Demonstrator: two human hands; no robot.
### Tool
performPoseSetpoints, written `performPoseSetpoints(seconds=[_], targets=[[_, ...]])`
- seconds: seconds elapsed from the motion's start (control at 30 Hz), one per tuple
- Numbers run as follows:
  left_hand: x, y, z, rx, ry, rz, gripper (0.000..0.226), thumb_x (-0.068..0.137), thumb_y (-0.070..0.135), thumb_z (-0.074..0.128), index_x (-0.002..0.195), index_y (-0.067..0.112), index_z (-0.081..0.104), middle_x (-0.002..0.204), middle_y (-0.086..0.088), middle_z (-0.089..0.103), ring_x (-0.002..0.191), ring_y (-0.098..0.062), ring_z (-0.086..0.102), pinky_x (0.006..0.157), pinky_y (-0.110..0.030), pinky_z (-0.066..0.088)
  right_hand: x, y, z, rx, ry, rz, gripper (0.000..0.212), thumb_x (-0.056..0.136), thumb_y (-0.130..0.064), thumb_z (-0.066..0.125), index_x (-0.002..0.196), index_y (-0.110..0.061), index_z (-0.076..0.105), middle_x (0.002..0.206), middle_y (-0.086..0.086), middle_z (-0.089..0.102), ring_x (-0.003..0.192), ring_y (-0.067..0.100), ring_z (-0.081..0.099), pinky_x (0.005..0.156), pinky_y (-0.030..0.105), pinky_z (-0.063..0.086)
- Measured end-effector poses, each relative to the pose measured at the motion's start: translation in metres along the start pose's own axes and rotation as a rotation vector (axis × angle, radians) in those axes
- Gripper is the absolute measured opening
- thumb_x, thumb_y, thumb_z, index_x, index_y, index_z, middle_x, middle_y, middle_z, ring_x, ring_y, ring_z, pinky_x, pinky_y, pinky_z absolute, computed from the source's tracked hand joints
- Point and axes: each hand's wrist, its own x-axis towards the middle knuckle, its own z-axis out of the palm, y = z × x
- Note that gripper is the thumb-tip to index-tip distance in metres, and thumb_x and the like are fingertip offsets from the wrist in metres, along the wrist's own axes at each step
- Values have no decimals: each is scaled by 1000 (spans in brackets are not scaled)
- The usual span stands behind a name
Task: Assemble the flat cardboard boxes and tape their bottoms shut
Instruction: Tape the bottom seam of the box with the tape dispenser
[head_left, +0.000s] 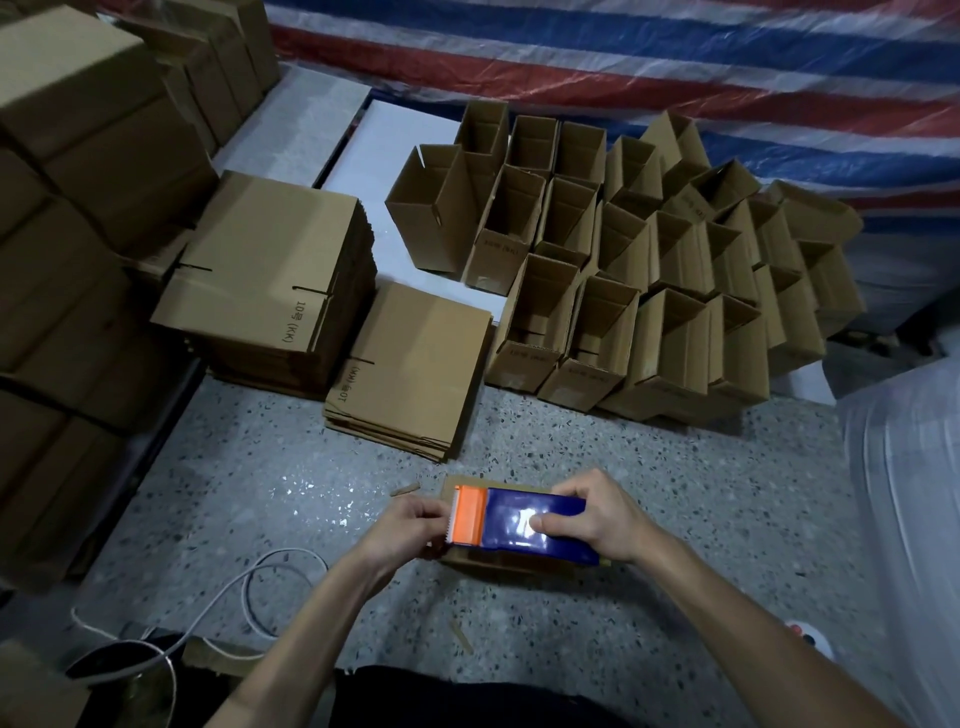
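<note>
A blue tape dispenser (524, 525) with an orange cutter head sits on top of a cardboard box (498, 564) on the speckled floor in front of me. My right hand (592, 519) grips the dispenser's blue body from the right, thumb on its top. My left hand (410, 527) pinches at the orange cutter end on the box's left side. The box is mostly hidden under the dispenser and my hands. Two stacks of flat boxes, a tall stack (270, 275) and a low stack (415, 364), lie further out on the left.
Several assembled open boxes (649, 280) stand in rows at the back right. Closed cartons (78, 208) are piled along the left. A white cable (249, 597) loops on the floor at lower left. A striped tarp (623, 62) hangs behind. White plastic wrap (909, 493) lies at right.
</note>
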Motion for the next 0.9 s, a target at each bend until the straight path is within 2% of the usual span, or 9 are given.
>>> performPoseSetpoints(seconds=[0.07, 0.17, 0.3, 0.43, 0.57, 0.63, 0.77, 0.83, 0.9], targets=[[-2, 1, 0, -10, -20, 0, 26, 94, 5, 62, 75, 18, 74, 83, -6, 68, 70, -11, 61, 75, -31, 52, -1, -1, 0, 14, 9, -5, 30, 74, -54, 71, 57, -31, 65, 56, -15, 63, 50, 0, 55, 54, 11, 38], [-5, 2, -1, -19, -58, -28, 19, 99, 12, 57, 89, 13, 73, 85, -7, 67, 74, -11, 62, 72, -26, 53, 0, 0, 0, 34, 3, -15, 24, 77, -50, 72, 58, -38, 67, 56, -15, 64, 50, 0, 56, 53, 10, 38], [-6, 5, -3, -239, -136, -172, 27, 104, 26, 51, 97, 11, 72, 84, -8, 69, 69, -13, 64, 60, -22, 53, 2, 1, 0, 21, -12, -20, 23, 82, -39, 75, 60, -39, 68, 57, -14, 65, 50, 0, 57, 52, 9, 39], [0, 0, 3, -338, -86, -297, 24, 102, 20, 51, 103, 11, 73, 88, -9, 73, 65, -13, 69, 59, -23, 55, 1, 0, 1, 3, -23, -38, 31, 77, -50, 73, 60, -25, 65, 55, -11, 63, 48, 2, 55, 52, 12, 39], [3, -5, 5, -443, -153, -380, 27, 104, 24, 48, 109, 9, 69, 87, -10, 73, 64, -17, 71, 55, -25, 58, 0, 3, 0, -4, -29, -61, 45, 77, -54, 71, 64, -11, 66, 56, -6, 62, 50, 7, 55, 54, 19, 41], [3, -8, 6, -529, -193, -403, 26, 99, 26, 53, 107, 9, 72, 89, -12, 74, 65, -20, 72, 53, -28, 58, 0, 4, 0, 3, -29, -54, 41, 76, -54, 71, 63, -16, 67, 56, -5, 62, 50, 7, 55, 54, 20, 41], [2, -13, 10, -633, -171, -393, 14, 82, 20, 68, 88, 11, 78, 92, -13, 75, 66, -22, 74, 52, -31, 59, 0, 1, 0, -7, -22, -44, 35, 74, -57, 71, 59, -25, 63, 55, -8, 62, 49, 4, 54, 52, 17, 39], [3, -16, 13, -602, -125, -381, 13, 77, 17, 71, 87, 11, 77, 90, -13, 75, 67, -21, 74, 52, -30, 59, 0, 0, -1, -17, -31, -53, 37, 74, -56, 71, 60, -23, 63, 54, -9, 61, 49, 4, 54, 52, 17, 38], [5, -20, 14, -497, -68, -326, 11, 81, 18, 73, 88, 13, 79, 86, -11, 73, 68, -17, 73, 56, -27, 58, -1, 0, -2, -23, -45, -52, 41, 74, -57, 71, 62, -18, 65, 55, -7, 61, 50, 5, 55, 53, 19, 39]])
